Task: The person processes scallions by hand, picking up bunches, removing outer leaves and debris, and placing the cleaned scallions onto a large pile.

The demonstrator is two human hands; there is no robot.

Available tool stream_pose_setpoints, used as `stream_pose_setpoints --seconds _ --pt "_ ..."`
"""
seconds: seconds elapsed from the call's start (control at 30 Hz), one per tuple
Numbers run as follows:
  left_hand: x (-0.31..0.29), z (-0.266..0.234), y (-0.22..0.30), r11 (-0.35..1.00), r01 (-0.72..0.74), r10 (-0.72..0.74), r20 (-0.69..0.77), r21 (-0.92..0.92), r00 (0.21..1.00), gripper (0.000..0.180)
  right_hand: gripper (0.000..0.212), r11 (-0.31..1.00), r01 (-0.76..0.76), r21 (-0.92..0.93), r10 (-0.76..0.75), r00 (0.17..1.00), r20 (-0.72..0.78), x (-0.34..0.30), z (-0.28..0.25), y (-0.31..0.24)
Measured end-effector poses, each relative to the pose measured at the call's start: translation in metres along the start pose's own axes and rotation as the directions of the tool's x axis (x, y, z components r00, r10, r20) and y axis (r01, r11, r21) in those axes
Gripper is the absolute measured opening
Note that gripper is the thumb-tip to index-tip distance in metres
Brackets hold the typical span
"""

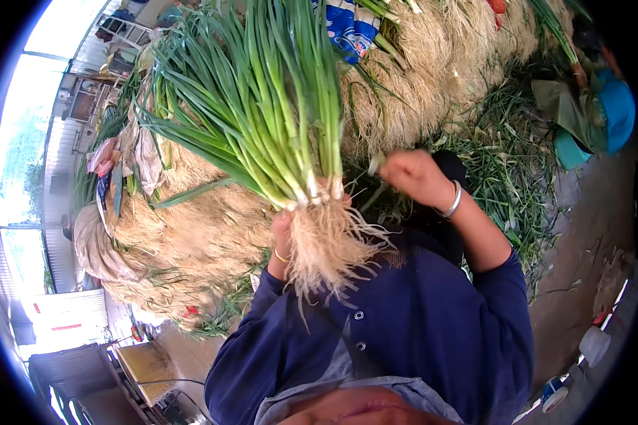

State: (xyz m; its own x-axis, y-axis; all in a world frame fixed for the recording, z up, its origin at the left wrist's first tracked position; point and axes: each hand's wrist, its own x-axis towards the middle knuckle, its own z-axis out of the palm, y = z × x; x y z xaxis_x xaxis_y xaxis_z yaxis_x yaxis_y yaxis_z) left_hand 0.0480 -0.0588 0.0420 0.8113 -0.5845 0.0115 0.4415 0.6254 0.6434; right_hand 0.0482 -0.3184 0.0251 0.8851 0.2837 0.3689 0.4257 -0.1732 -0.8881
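My left hand (281, 228) is closed round a thick bunch of green onions (283, 134) just above their roots. Most of its fingers are hidden behind the stems. The green leaves fan upward, and the pale, stringy roots (329, 241) hang in front of my chest. To the right of the bunch, apart from it, my right hand (420, 176) is curled into a fist. A small pale piece (376, 164) shows at its fingertips, too blurred to name.
Big heaps of onions with straw-coloured roots (198, 227) lie in front and to the left. Green leaf scraps (503, 184) cover the ground at right. A blue and green cloth-like item (609, 113) lies far right. A yellow panel (145, 368) stands at lower left.
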Motion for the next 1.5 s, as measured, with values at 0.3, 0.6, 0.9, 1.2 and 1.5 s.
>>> stream_pose_setpoints --seconds 0.3,0.6,0.9,1.2,1.5 --pt "-0.010 -0.017 0.004 0.920 0.126 -0.047 0.214 -0.372 0.976 0.074 0.024 0.498 -0.316 0.808 0.340 0.928 0.153 0.102 0.036 -0.031" --pt "-0.018 -0.006 0.017 0.914 0.115 -0.028 0.223 -0.389 0.974 0.079 0.013 0.591 -0.317 0.742 0.104 0.942 0.319 -0.021 -0.005 -0.016" --pt "-0.013 -0.007 0.007 0.906 0.132 -0.038 0.234 -0.401 0.972 0.083 0.049 0.617 -0.502 -0.606 0.212 0.847 -0.487 -0.046 -0.084 0.029" --pt "-0.017 0.007 0.020 0.911 0.130 -0.032 0.248 -0.391 0.968 0.088 0.021 0.697 -0.309 0.647 0.105 0.937 0.334 0.096 0.045 -0.035" --pt "-0.007 0.005 -0.004 0.936 0.107 -0.082 0.086 -0.335 0.993 0.094 0.008 0.985 0.100 -0.140 -0.094 0.994 0.049 -0.016 -0.011 -0.039"
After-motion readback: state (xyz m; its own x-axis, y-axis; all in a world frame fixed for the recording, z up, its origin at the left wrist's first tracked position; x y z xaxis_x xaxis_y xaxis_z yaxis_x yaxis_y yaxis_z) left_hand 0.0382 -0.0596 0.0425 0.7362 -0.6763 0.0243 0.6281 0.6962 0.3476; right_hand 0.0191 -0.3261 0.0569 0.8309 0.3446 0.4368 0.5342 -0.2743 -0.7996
